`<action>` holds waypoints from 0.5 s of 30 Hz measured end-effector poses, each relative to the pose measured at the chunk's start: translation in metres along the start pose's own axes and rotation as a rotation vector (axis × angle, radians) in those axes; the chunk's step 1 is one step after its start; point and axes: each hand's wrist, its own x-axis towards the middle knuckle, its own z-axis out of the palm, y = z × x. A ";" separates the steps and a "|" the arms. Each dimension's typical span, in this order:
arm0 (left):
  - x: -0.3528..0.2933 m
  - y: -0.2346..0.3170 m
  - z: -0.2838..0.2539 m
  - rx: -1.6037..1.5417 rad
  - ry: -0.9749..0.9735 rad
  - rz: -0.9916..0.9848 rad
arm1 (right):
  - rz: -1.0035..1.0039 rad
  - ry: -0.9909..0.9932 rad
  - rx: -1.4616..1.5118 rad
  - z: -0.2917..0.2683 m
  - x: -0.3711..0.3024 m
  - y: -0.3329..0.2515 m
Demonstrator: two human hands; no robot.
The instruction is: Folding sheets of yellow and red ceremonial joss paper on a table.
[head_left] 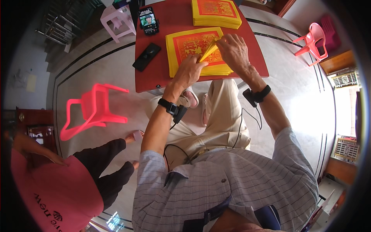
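Observation:
Over a stack of yellow joss paper point(176, 46) printed in red, my two hands hold one folded yellow sheet point(209, 51) between them. My left hand point(190, 69) pinches its lower left end, fingers closed. At the upper right end, my right hand point(233, 50) has its fingers bent round the paper. The sheet slants from lower left to upper right and looks narrow, like a fold or roll. Beneath it lies the stack, flat on the red table point(255, 58) near its front edge. Each wrist wears a black strap with a small device.
Beyond is a second joss paper stack point(216, 22). On the table's left are a phone with a lit screen point(148, 21) and a dark phone-like slab point(147, 57). A pink chair point(92, 108) stands left, another chair point(313, 42) far right. A person in a pink shirt point(58, 189) is at lower left.

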 end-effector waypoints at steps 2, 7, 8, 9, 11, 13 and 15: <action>0.003 0.002 0.003 -0.212 0.015 -0.155 | 0.021 0.048 0.039 -0.002 -0.002 0.007; 0.007 -0.006 -0.002 -0.247 0.081 -0.106 | 0.158 0.118 0.106 -0.014 -0.027 0.015; 0.007 -0.007 -0.003 -0.260 0.054 -0.121 | 0.172 0.099 0.109 -0.015 -0.037 0.017; 0.008 -0.008 -0.003 -0.274 0.028 -0.136 | 0.174 0.094 0.111 -0.017 -0.047 0.017; 0.007 -0.008 -0.004 -0.269 0.037 -0.157 | 0.241 -0.019 0.149 -0.019 -0.065 0.014; 0.007 -0.006 -0.004 -0.284 0.046 -0.204 | 0.237 -0.037 0.172 -0.019 -0.081 0.008; 0.009 -0.005 -0.003 -0.286 0.067 -0.208 | 0.210 -0.107 0.210 -0.019 -0.090 0.001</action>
